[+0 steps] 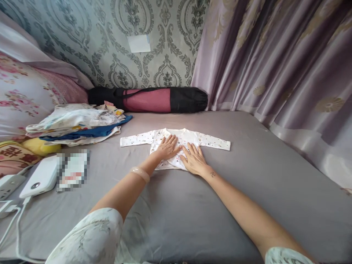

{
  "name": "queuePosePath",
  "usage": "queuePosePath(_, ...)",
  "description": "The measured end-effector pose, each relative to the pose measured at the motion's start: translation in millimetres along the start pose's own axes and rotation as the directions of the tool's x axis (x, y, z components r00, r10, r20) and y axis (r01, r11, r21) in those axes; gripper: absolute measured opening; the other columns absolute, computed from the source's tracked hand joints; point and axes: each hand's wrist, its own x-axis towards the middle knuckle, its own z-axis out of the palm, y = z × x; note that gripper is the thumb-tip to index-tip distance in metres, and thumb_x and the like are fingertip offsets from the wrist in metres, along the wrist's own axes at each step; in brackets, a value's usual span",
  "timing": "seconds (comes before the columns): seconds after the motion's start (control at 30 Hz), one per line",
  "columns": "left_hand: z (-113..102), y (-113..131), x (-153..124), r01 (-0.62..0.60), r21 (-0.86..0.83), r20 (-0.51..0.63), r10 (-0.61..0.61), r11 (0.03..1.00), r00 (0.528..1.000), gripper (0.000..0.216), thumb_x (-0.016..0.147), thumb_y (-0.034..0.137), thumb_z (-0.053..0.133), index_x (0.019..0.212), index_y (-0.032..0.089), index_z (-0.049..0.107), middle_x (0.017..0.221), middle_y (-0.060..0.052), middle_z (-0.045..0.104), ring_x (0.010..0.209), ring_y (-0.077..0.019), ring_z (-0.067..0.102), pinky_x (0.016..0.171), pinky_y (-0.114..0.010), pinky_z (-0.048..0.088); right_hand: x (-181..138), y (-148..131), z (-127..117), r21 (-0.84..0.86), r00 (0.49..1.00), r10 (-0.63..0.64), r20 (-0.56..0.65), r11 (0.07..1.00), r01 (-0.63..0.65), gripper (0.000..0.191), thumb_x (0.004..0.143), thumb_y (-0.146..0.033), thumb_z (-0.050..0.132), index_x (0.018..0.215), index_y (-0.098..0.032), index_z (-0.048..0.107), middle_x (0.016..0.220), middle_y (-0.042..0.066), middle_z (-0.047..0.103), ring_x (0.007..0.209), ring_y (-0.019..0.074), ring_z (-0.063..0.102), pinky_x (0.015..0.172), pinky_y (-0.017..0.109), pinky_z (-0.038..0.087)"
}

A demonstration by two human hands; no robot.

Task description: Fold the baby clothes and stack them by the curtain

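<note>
A small white baby shirt (176,135) with tiny printed figures lies flat on the grey bed sheet (247,176), both sleeves stretched out to the sides. My left hand (167,147) rests palm down on the left part of its front, fingers extended. On the right part of the front lies my right hand (194,158), also flat with the fingers spread. The thumbs are close together near the shirt's middle. Both hands cover much of the chest, and neither grasps any cloth.
A stack of folded clothes (82,121) lies at the left, near a floral pillow (19,91). A white power bank (41,178) with a cable, a power strip (11,185) and a blurred packet (73,170) are closer. A black and pink rolled bag (148,100) borders the wall; curtains (247,55) hang right.
</note>
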Motion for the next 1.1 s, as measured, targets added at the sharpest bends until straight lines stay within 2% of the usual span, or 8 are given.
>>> queuePosePath(0.27,-9.0,5.8,2.1,0.027,-0.029,0.062,-0.026,0.999,0.998,0.068,0.097,0.053,0.022,0.149,0.009,0.024,0.159,-0.017,0.015,0.147,-0.0295,0.007,0.117,-0.051,0.011,-3.9,-2.7,-3.7,0.001,0.999,-0.007,0.046,1.000,0.007,0.068,0.098,-0.053,0.019,0.153,-0.014,0.024,0.160,0.014,0.013,0.147,0.0290,0.007,0.117,0.050,0.003)
queuePosePath(0.5,-19.7,21.6,-36.3,-0.031,-0.076,0.076,0.037,0.997,0.996,0.070,0.097,0.053,0.027,0.150,0.008,0.019,0.159,-0.020,0.008,0.147,-0.0297,0.004,0.117,-0.050,0.011,-64.0,-13.2,-17.2,0.070,0.976,-0.173,0.134,0.984,0.165,0.060,0.099,-0.044,0.021,0.152,-0.015,0.026,0.160,0.013,0.014,0.147,0.0283,0.007,0.117,0.048,0.010)
queuePosePath(0.6,-18.2,17.5,-57.8,-0.080,-0.113,0.062,0.088,0.990,0.994,0.072,0.096,0.057,0.025,0.151,0.010,0.018,0.159,-0.017,0.011,0.148,-0.0274,0.004,0.117,-0.049,0.010,-81.4,-15.5,-37.2,0.142,0.950,-0.257,0.180,0.962,0.233,0.056,0.096,-0.039,0.032,0.146,-0.014,0.040,0.156,0.015,0.028,0.143,0.0286,0.024,0.112,0.043,0.023)
queuePosePath(0.67,-14.1,12.8,-67.9,-0.074,-0.133,0.035,0.079,0.988,0.996,0.074,0.096,0.059,0.024,0.151,0.010,0.021,0.159,-0.017,0.015,0.148,-0.0270,0.007,0.118,-0.048,0.011,-78.3,-16.5,-54.4,0.218,0.926,-0.319,0.204,0.937,0.275,0.042,0.092,-0.036,0.040,0.124,-0.018,0.062,0.140,0.013,0.052,0.125,0.0264,0.048,0.099,0.036,0.036)
queuePosePath(0.73,-8.7,10.0,-73.6,-0.060,-0.142,-0.001,0.061,0.988,0.998,0.074,0.095,0.061,0.023,0.150,0.010,0.024,0.158,-0.017,0.019,0.147,-0.0269,0.011,0.118,-0.047,0.012,-61.5,-17.5,-68.8,0.307,0.931,-0.306,0.201,0.922,0.236,0.033,0.091,-0.033,0.040,0.091,-0.021,0.070,0.103,0.007,0.070,0.092,0.0198,0.061,0.078,0.029,0.042)
queuePosePath(0.83,-2.1,11.7,-76.6,-0.033,-0.115,-0.066,0.026,0.993,0.998,0.069,0.097,0.057,0.023,0.148,0.011,0.030,0.156,-0.016,0.025,0.146,-0.0273,0.016,0.118,-0.048,0.011,-14.7,-18.5,-76.3,0.415,0.973,-0.207,0.104,0.898,0.146,0.033,0.089,-0.033,0.041,0.073,-0.018,0.066,0.067,0.001,0.062,0.063,0.0138,0.052,0.059,0.025,0.034)
queuePosePath(0.97,-1.1,18.8,-79.1,-0.014,-0.072,-0.132,0.004,0.997,0.991,0.061,0.098,0.050,0.028,0.149,0.017,0.032,0.155,-0.014,0.030,0.145,-0.0289,0.021,0.117,-0.053,0.013,62.4,-18.2,-61.9,0.405,0.998,-0.028,-0.054,0.913,0.048,0.026,0.084,-0.027,0.045,0.066,-0.018,0.062,0.060,-0.001,0.056,0.060,0.0129,0.049,0.055,0.024,0.029)
queuePosePath(1.1,-4.7,21.5,-83.1,-0.019,-0.048,-0.171,0.010,0.999,0.985,0.051,0.098,0.044,0.033,0.144,0.025,0.041,0.152,-0.012,0.036,0.143,-0.0299,0.027,0.115,-0.054,0.018,121.3,-21.5,-38.6,0.310,0.986,0.158,-0.050,0.941,-0.135,0.022,0.083,-0.024,0.048,0.071,-0.019,0.067,0.068,0.002,0.064,0.068,0.0160,0.057,0.057,0.025,0.032)
